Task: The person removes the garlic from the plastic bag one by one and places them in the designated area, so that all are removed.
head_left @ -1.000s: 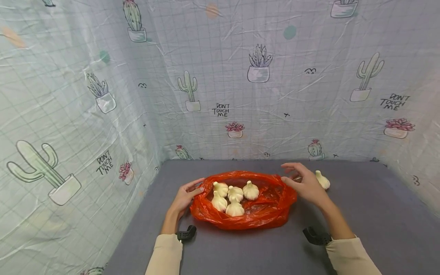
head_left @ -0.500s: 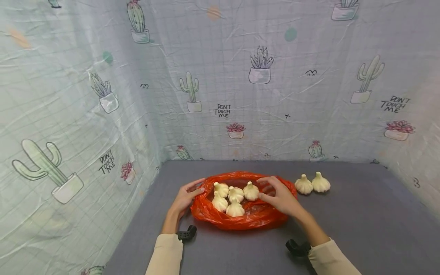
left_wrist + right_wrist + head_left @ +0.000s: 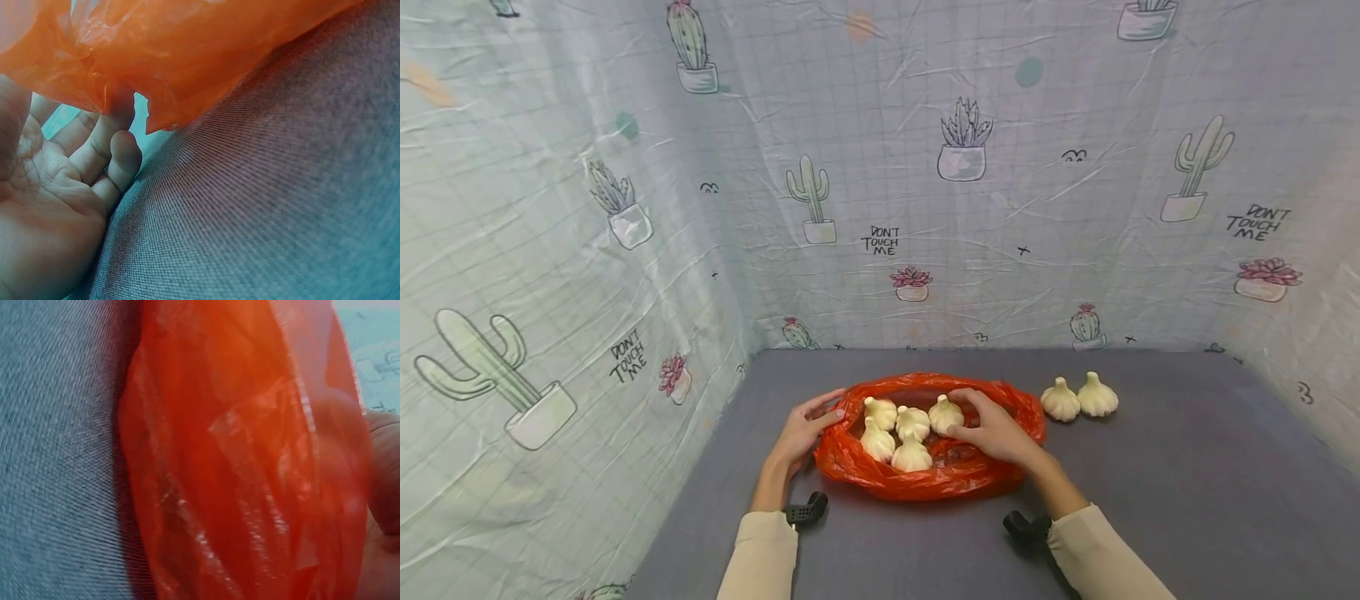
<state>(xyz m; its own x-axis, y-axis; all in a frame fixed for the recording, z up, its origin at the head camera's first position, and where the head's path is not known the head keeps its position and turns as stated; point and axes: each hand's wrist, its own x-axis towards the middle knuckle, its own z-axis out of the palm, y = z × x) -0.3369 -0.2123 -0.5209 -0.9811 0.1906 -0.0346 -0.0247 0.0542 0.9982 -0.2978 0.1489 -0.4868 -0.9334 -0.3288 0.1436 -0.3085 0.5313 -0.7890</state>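
Observation:
In the head view an open red plastic bag point(image 3: 925, 487) lies on the table with several pale garlic bulbs inside, such as one garlic bulb point(image 3: 912, 452) at the front. My left hand point(image 3: 799, 433) holds the bag's left rim, thumb over the edge. In the left wrist view its fingers point(image 3: 94, 140) curl at the orange-looking bag point(image 3: 187, 56). Reaching in over the right rim, my right hand point(image 3: 996, 429) has thumb and fingers around the rightmost garlic bulb point(image 3: 945, 417) in the bag. The bag point(image 3: 219, 456) hides most of that hand in the right wrist view.
Two loose garlic bulbs stand right of the bag: one bulb point(image 3: 1061, 402) close to it and another bulb point(image 3: 1097, 397) beside that. The grey table point(image 3: 1187, 467) meets a cactus-print curtain point(image 3: 1000, 208) at the back and sides.
My right hand has left a garlic bulb on the table at the right and moved left into the bag, to another bulb. My left hand has stayed at the bag's left rim.

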